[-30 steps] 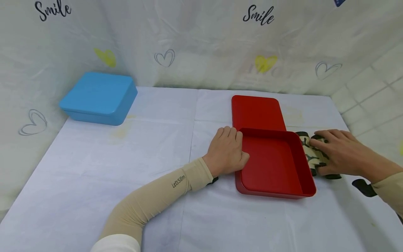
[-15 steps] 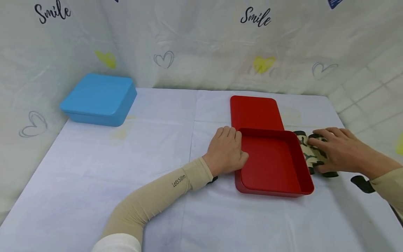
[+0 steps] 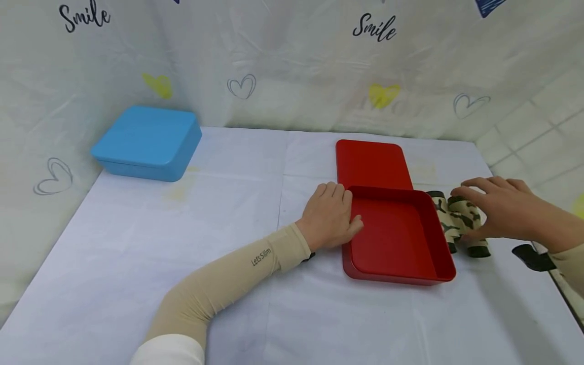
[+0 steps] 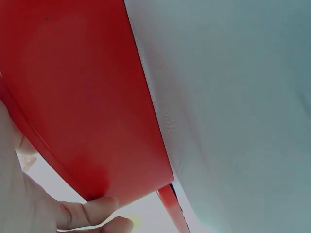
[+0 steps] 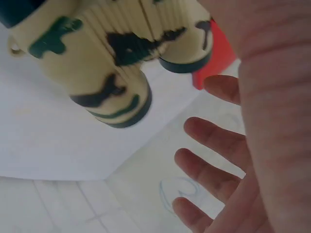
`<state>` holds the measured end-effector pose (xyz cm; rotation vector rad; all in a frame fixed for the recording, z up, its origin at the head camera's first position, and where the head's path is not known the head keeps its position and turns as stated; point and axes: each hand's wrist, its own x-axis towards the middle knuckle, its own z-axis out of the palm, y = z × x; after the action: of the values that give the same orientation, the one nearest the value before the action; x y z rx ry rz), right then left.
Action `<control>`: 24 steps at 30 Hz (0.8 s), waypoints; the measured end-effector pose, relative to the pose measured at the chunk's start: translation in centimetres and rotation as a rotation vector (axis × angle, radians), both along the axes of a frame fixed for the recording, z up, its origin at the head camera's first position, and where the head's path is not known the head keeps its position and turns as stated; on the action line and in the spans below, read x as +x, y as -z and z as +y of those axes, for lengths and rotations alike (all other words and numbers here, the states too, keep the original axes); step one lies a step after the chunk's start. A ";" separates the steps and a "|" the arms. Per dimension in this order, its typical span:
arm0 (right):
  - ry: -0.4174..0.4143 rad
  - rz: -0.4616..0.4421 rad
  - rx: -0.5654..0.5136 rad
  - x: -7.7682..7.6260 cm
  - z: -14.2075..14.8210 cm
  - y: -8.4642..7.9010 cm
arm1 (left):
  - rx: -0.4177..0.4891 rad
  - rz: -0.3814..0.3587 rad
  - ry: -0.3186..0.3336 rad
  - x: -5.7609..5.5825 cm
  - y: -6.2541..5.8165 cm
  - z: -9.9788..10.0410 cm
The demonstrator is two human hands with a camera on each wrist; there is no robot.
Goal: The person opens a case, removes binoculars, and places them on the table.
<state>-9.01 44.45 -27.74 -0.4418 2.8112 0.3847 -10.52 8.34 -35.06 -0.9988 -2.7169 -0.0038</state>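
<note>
In the head view, my left hand point(image 3: 326, 218) grips the left wall of an uncovered red box point(image 3: 392, 281), thumb over its rim. The left wrist view shows fingertips point(image 4: 104, 208) against a corner of the box's outer side point(image 4: 92, 107). Camouflage binoculars point(image 3: 464, 215) in cream, green and black lie on the table just right of the box. Over their right side hovers my right hand point(image 3: 506, 210), fingers spread and loosely bent. From the right wrist, the binoculars point(image 5: 97, 63) appear apart from the spread fingers point(image 5: 209, 133), with the thumb out of sight.
A red lid point(image 3: 374, 163) lies flat behind the box, touching or nearly touching it. At the far left stands a closed blue box point(image 3: 146, 142). White cloth covers the table point(image 3: 228, 187), and a printed curtain point(image 3: 292, 61) hangs behind its back edge.
My right hand has let go of the binoculars and lifted up and to the right, its fingers opening. The left hand stays on the red box, its thumb slightly raised.
</note>
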 end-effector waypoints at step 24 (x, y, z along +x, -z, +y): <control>-0.239 0.284 -0.219 -3.7 -6.1 -3.6 | 0.058 0.159 -0.012 -3.4 -1.8 -7.1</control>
<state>-12.75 38.36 -24.18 -0.8370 3.0999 0.1993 -13.95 1.21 -33.28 -0.9253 -2.5637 -0.0016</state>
